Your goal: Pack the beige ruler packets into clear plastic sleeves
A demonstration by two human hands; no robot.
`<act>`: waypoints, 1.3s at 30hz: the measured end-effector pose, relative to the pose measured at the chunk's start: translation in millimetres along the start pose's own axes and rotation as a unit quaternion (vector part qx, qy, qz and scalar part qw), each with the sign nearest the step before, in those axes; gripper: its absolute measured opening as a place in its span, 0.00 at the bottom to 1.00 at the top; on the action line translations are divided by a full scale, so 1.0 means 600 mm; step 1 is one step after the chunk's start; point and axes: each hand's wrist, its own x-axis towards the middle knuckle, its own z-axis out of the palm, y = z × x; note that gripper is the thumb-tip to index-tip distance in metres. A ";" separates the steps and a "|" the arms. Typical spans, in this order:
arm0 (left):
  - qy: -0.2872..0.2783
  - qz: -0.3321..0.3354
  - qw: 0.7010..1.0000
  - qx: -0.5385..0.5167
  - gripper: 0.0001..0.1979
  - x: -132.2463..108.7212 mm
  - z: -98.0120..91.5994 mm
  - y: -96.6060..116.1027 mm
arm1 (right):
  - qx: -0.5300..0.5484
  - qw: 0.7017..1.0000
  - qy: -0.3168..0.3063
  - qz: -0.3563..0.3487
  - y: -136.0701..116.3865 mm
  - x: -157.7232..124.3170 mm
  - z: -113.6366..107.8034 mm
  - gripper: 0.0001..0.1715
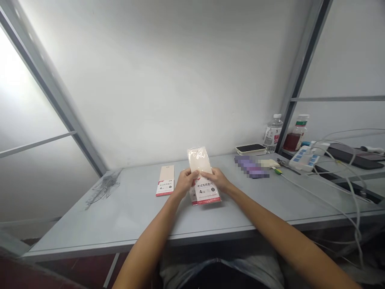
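Head view: left hand (185, 182) and right hand (217, 178) pinch ruler-set packet (204, 188) between fingers (195, 174) at its long edges, long axis pointing forward; 2nd packet (165, 180) lies left on table (126, 212).

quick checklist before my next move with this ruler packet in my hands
1. Both hands on the packet: ok. The left hand and right hand grip the cream-and-red ruler packet in clear plastic.
2. Packet opened: cannot tell, the fingers and glare hide its edges.
3. Second cream-and-red ruler packet flat on the pale grey table, apart from the hands: ok.
4. White power strip and thin white cable away from the hands: ok.
5. Clear plastic water bottle upright at the back of the table: ok.
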 end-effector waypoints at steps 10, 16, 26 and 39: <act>0.039 -0.056 0.992 0.110 0.14 0.005 -0.015 0.002 | -0.168 0.984 0.051 -0.030 0.006 0.006 0.002 0.24; 0.107 -0.110 0.946 0.287 0.13 0.011 -0.050 -0.017 | -0.371 0.918 0.118 -0.073 0.019 0.008 -0.012 0.15; 0.137 -0.102 0.896 0.410 0.15 0.008 -0.044 -0.029 | -0.406 0.912 -0.029 -0.058 0.033 0.009 -0.006 0.11; 0.147 -0.303 0.757 0.560 0.24 0.020 -0.084 -0.010 | -0.628 0.746 0.094 0.201 0.036 0.016 -0.066 0.33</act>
